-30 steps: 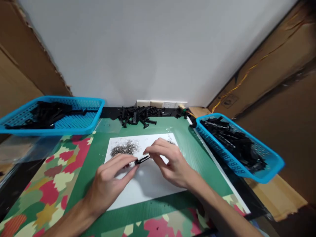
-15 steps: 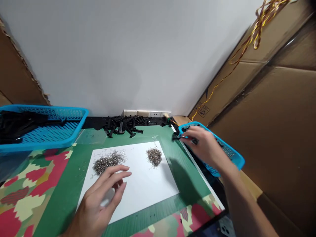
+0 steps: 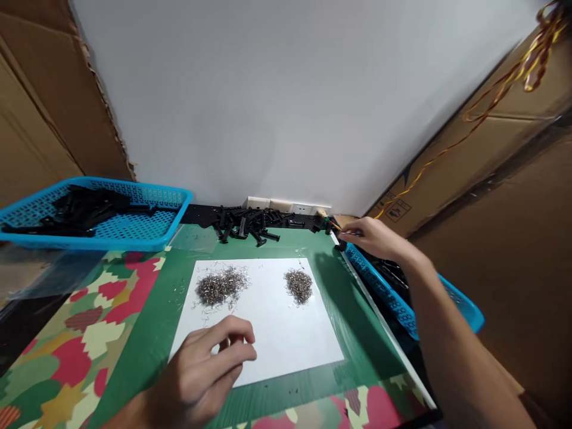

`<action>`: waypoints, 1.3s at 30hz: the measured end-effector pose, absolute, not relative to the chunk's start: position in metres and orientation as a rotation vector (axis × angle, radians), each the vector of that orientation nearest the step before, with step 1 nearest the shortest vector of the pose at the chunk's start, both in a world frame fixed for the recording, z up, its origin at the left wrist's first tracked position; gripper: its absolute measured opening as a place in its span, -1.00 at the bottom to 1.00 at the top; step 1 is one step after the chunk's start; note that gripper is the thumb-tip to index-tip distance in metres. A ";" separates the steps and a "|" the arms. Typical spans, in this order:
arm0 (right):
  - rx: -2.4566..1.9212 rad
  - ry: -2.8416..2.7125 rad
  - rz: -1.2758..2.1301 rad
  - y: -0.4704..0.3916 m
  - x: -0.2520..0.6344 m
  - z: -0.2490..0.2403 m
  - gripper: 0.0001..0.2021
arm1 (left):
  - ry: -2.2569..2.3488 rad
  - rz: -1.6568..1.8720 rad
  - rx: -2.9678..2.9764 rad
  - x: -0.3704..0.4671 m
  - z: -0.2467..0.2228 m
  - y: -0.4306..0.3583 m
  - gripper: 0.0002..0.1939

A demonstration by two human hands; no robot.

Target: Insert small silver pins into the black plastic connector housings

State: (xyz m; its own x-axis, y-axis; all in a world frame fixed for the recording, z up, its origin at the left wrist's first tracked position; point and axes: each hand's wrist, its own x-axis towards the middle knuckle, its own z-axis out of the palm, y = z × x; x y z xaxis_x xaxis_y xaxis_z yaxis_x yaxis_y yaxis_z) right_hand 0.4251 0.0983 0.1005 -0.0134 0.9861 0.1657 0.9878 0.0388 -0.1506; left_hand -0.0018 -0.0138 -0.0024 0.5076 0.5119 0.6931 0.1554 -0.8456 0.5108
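Note:
My left hand (image 3: pixel 214 366) hovers over the near left part of a white sheet (image 3: pixel 277 339). Its fingers are loosely curled, with a gap to the thumb and nothing visible between them. Beyond it on the sheet lies a pile of tiny metal pieces (image 3: pixel 218 286), and a smaller metal pile (image 3: pixel 298 286) sits to the right. My right hand (image 3: pixel 373 235) reaches to the far right table edge, above the end of a blue basket (image 3: pixel 379 292). Its fingers pinch a small black part (image 3: pixel 341 245), mostly hidden and blurred.
Black plastic parts (image 3: pixel 250 223) are heaped along the wall by a power strip (image 3: pixel 281 205). At left stands another blue basket (image 3: pixel 134 229) holding black pieces. Cardboard (image 3: pixel 500 220) walls in the right side, where a twisted yellow-brown wire (image 3: pixel 447 156) hangs.
The view has turned a little left. My right hand has moved farther out towards the basket's far end with the black part. My left hand has drawn nearer to me, its fingers more curled.

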 end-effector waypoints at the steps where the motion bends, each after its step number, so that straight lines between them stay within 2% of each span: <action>1: -2.004 -2.163 0.077 0.116 0.413 0.091 -0.77 | 0.544 1.254 2.390 -0.002 -0.003 -0.013 -0.65; 7: -2.005 -2.190 0.189 0.203 0.370 0.035 -0.65 | 0.572 1.203 2.383 -0.005 -0.005 -0.006 -0.70; 12: -2.064 -2.145 0.170 0.210 0.367 0.019 -0.62 | 0.657 1.195 2.314 -0.007 -0.003 -0.005 -0.68; 18: -2.005 -2.210 0.100 0.166 0.359 0.054 -0.75 | 0.914 1.125 2.112 -0.005 0.004 -0.001 -0.68; 20: -1.914 -2.279 0.158 0.137 0.345 0.074 -0.78 | 0.997 0.989 1.938 -0.003 0.007 0.001 -0.72; 24: -1.577 -2.527 0.524 0.066 0.303 0.101 -0.81 | 0.913 0.742 1.644 0.000 0.013 -0.002 -0.39; 26: -1.470 -2.585 0.689 0.038 0.282 0.105 -0.83 | 0.860 0.676 1.599 0.001 0.016 -0.006 -0.34; 28: -1.399 -2.616 0.748 0.020 0.266 0.105 -0.86 | 0.823 0.652 1.581 0.003 0.018 -0.009 -0.40; 32: -1.324 -2.559 0.817 0.015 0.254 0.104 -0.89 | 0.785 0.723 1.548 0.003 0.021 -0.010 -0.68; 35: -1.388 -2.387 0.848 0.031 0.252 0.096 -0.84 | 0.822 0.776 1.530 0.003 0.021 -0.012 -0.75; 39: -1.598 -2.132 0.611 0.058 0.238 0.061 -0.77 | 0.767 0.657 1.506 0.010 0.021 -0.022 -0.79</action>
